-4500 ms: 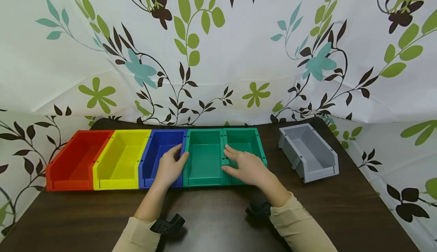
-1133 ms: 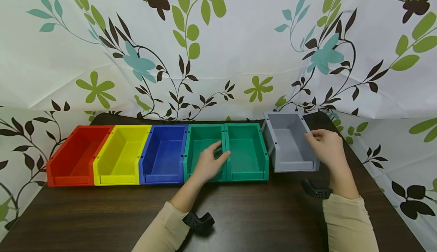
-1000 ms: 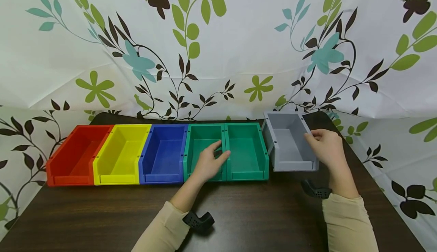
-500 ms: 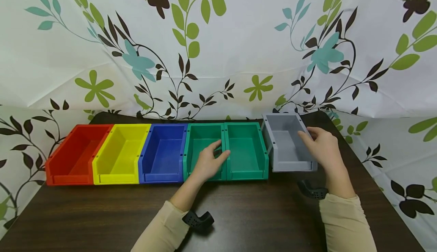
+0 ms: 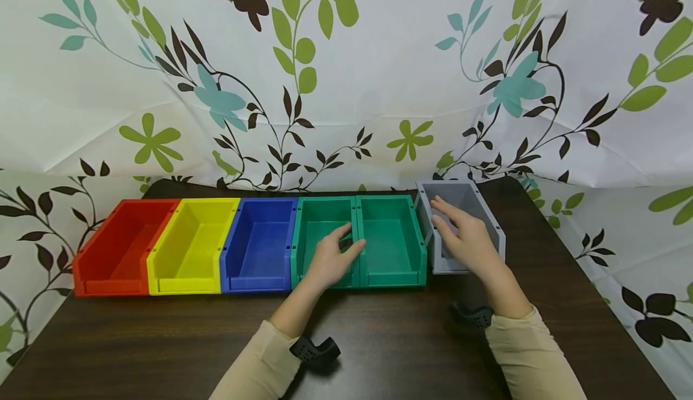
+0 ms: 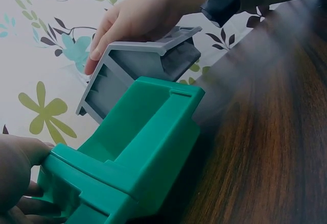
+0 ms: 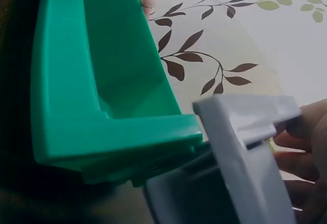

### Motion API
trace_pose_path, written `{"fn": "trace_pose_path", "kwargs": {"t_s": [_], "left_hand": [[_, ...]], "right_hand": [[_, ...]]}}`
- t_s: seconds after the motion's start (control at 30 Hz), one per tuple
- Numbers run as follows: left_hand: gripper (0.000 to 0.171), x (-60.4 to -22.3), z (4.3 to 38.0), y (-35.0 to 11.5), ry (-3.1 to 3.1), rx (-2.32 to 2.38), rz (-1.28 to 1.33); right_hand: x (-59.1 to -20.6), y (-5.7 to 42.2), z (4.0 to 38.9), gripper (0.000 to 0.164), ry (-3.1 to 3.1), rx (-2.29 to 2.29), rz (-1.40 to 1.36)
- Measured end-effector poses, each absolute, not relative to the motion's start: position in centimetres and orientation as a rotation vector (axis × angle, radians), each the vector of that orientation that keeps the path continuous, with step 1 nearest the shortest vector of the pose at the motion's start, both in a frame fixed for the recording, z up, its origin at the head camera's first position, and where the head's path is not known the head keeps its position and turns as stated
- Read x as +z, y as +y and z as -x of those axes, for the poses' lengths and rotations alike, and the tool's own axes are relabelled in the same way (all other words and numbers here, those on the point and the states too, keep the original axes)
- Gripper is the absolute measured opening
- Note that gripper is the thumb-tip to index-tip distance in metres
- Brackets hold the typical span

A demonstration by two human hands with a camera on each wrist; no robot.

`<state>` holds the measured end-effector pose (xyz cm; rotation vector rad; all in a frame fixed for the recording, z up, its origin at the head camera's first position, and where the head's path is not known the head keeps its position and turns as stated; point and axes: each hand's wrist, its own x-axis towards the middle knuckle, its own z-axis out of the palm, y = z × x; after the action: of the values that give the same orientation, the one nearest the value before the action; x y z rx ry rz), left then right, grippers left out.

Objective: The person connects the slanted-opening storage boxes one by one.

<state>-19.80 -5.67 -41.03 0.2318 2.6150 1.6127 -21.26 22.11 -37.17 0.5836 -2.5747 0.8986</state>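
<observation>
My left hand (image 5: 329, 258) is over the wall shared by two green storage bins. Its fingers reach into the left green bin (image 5: 303, 243) and its thumb lies across at the right green bin (image 5: 387, 243), straddling the wall. In the left wrist view the thumb lies on the green rim. My right hand (image 5: 468, 240) is over the grey storage bin (image 5: 495, 225), fingers extended toward that bin's left rim and partly hiding its inside. The grey bin stands right beside the right green bin, its rear left corner close to it.
A blue bin (image 5: 265, 243), a yellow bin (image 5: 197, 246) and a red bin (image 5: 124, 249) continue the row leftward. All stand on a dark wood table (image 5: 379, 352). A leaf-patterned curtain (image 5: 346, 117) hangs behind.
Over several seconds the grey bin has moved left to the green ones. My right hand has just left its right rim and shifted left over it. My left hand, earlier moved right, stays put.
</observation>
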Motion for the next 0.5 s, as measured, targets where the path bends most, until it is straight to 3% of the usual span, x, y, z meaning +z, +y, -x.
{"fn": "trace_pose_path", "kwargs": {"t_s": [0.5], "left_hand": [[0.061,-41.16,19.84,-5.69,2.608,1.628,-0.23]], "right_hand": [[-37.64,21.97,21.68,0.037,-2.647,0.95,-0.715]]}}
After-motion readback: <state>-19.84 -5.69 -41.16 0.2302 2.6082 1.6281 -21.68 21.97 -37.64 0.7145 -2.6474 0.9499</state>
